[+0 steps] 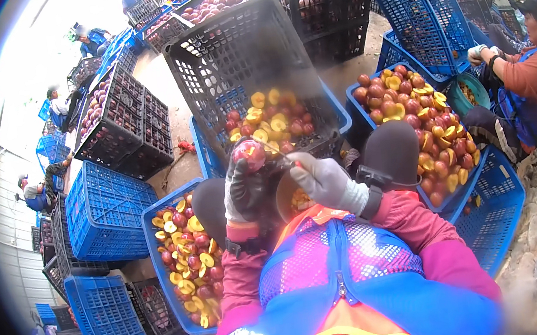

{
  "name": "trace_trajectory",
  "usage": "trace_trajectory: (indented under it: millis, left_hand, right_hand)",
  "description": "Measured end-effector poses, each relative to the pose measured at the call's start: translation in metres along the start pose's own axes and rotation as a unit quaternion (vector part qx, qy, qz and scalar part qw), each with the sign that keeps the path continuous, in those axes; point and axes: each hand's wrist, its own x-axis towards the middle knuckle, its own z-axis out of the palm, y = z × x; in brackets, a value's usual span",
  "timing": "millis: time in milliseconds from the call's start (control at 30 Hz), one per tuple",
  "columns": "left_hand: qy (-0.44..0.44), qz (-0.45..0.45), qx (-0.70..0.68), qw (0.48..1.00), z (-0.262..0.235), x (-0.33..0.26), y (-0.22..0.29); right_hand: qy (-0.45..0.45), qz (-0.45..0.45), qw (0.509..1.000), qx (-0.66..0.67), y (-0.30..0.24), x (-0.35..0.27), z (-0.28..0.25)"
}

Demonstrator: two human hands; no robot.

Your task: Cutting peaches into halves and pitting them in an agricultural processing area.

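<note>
My left hand (pixel 243 192), in a dark-and-grey glove, is closed around a red plum (pixel 250 155) and holds it up. My right hand (pixel 333 184), in a whitish glove, grips a small knife (pixel 288 160) whose thin blade points toward the plum; its handle is mostly hidden by the fingers. Just beyond both hands a black crate (pixel 218 49) leans toward me, with whole and halved plums (pixel 272 120) at its lower end. Below the hands, partly covered by them, a bowl (pixel 282 200) holds small pieces.
Blue crates of halved, yellow-fleshed plums stand at my left (pixel 158 262) and right (pixel 366 103). Stacked black crates (pixel 132 126) and an upturned blue crate (pixel 108 212) lie farther left. A co-worker (pixel 529 87) sits at the right beside a green basin (pixel 453 101). Other people work far left.
</note>
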Motion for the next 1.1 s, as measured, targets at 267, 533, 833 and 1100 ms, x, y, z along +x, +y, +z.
trace_trajectory:
  millis: [267, 533, 833, 1100]
  left_hand:
    - [0.067, -0.007, 0.032, 0.997, -0.027, 0.001, -0.021]
    - [0.059, 0.011, 0.213, 0.975, -0.001, 0.0, -0.033]
    - [0.181, -0.038, 0.172, 0.967, -0.059, 0.014, -0.034]
    - [0.217, 0.084, 0.405, 0.884, -0.041, 0.024, -0.036]
  right_hand:
    - [-0.044, 0.026, 0.998, -0.042, 0.008, -0.017, 0.012]
    - [-0.055, 0.052, 0.988, -0.135, 0.026, -0.021, 0.023]
    - [-0.063, 0.013, 0.975, -0.212, 0.038, -0.037, 0.036]
    - [-0.092, 0.068, 0.974, -0.194, 0.048, -0.038, 0.038]
